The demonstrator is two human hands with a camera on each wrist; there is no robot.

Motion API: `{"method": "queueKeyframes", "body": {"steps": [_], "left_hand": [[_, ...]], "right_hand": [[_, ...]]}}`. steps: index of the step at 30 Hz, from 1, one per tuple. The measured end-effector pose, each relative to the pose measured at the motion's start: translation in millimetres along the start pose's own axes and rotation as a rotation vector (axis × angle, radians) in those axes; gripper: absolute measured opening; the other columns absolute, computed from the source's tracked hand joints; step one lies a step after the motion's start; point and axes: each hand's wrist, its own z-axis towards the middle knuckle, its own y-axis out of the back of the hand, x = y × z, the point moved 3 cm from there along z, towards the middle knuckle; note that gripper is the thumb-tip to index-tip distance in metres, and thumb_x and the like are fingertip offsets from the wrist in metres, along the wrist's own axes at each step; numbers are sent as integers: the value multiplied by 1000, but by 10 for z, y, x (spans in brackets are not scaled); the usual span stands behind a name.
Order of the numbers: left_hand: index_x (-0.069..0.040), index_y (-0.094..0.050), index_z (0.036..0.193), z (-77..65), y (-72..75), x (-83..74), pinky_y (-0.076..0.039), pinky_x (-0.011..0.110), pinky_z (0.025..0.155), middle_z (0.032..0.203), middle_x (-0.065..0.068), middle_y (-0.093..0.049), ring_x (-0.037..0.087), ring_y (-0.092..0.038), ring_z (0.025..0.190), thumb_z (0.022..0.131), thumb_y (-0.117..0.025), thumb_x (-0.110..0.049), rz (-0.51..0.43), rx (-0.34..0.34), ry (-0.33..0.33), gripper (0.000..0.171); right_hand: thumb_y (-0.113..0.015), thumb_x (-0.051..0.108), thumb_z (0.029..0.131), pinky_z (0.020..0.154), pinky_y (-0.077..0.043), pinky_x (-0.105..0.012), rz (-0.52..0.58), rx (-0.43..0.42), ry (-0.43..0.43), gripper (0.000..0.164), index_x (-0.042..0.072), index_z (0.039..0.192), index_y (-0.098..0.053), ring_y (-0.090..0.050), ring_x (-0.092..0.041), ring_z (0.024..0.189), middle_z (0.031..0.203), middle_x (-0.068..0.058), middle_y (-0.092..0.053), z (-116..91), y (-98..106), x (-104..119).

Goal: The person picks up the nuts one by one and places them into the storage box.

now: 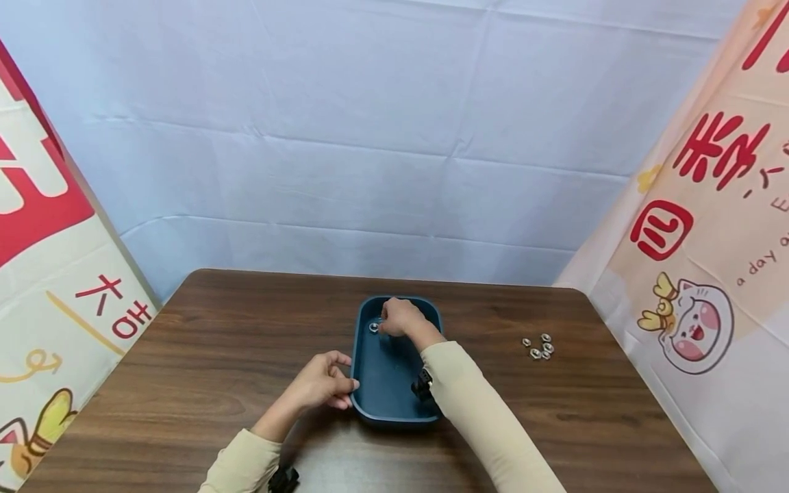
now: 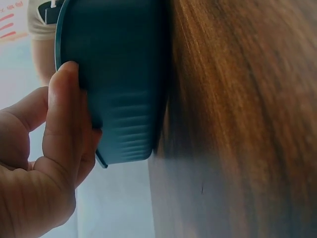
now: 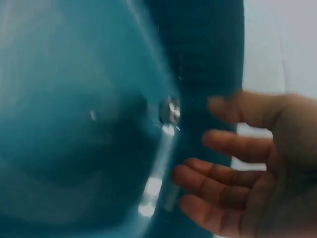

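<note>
The left hand [image 1: 322, 382] pinches the rim of a smooth, round-cornered blue tray [image 1: 381, 387] on the wood-grain worktop [image 1: 265, 315]. Inside, the right hand [image 1: 403, 318], loosely spread and holding nothing, is near one shiny metal nut [image 1: 373, 328]; more nuts [image 1: 535, 354] lie rightward.

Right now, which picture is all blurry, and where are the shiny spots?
Right wrist view: blurriest, with a nut fuzzy and white glare in the tray; head view: clearer, with a pale shine on the table near the bottom edge; left wrist view: a greyish shine on the wood beyond the tray.
</note>
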Motion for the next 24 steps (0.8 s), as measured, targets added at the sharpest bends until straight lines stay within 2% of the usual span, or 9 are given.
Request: {"method": "queueKeyframes", "body": {"steps": [1, 3, 5, 13, 16, 24], "left_hand": [[15, -39, 119, 6, 0, -1, -55, 31, 49, 69, 15, -59, 16, -60, 50, 82, -65, 1, 0, 0, 1, 47], [15, -39, 118, 18, -2, -1, -55, 31, 49, 69, 15, -59, 16, -60, 50, 82, -65, 2, 0, 1, 2, 47], [15, -40, 118, 32, 1, 3, -55, 30, 49, 68, 14, -59, 16, -60, 50, 82, -64, 2, 3, 0, 4, 45], [15, -40, 118, 45, 33, -11, -55, 30, 49, 66, 14, -59, 15, -60, 49, 82, -64, 1, 21, -7, 1, 45], [16, -40, 118, 24, 23, -2, -55, 31, 49, 67, 14, -59, 16, -60, 50, 82, -65, 1, 17, 2, 2, 46], [16, -40, 119, 16, 26, -16, -55, 30, 49, 68, 13, -57, 16, -60, 50, 82, -66, 1, -1, -18, 5, 47]], "right_hand": [[-62, 17, 90, 63, -46, -34, -76, 7, 25, 14, 5, 96, -63, -51, -20, 72, 85, -7, -56, -16, 16, 15], [-63, 19, 89, 76, -48, -38, -196, 15, 72, 35, 6, 121, -57, -54, -23, 94, 110, -10, -57, -43, 39, 30], [-63, 19, 89, 82, -47, -39, -251, 34, 105, 42, 6, 128, -53, -52, -26, 103, 122, -12, -54, -58, 46, 24], [-64, 18, 89, 79, -49, -39, -200, 34, 114, 43, 5, 128, -53, -56, -24, 94, 121, -14, -56, -78, 48, -19], [-65, 20, 88, 77, -49, -38, -224, 43, 115, 44, 5, 128, -53, -56, -23, 93, 120, -13, -56, -139, 40, -8], [-69, 22, 85, 85, -48, -42, -252, 28, 164, 46, 6, 127, -56, -50, -29, 113, 124, -12, -54, -362, 180, 44]]}}
